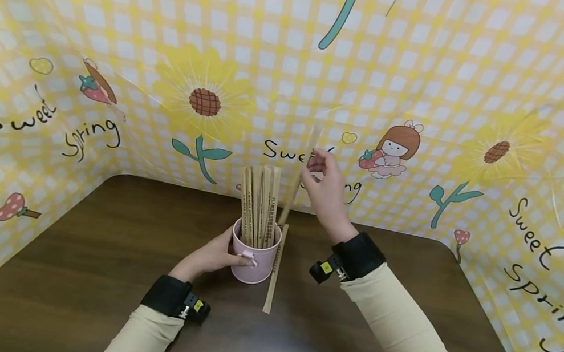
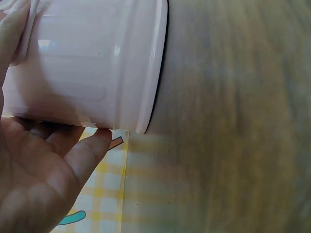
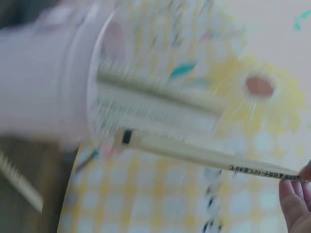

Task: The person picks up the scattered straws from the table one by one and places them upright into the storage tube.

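Wrapped chopsticks (image 1: pixel 298 183), print unreadable; backdrop (image 1: pixel 427 71) reads "Sweet Spring".

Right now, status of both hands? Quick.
Left hand: fingers curled round the pink cup, holding it on the table.
Right hand: pinching one wrapped chopstick pair, its lower end at the cup's rim.
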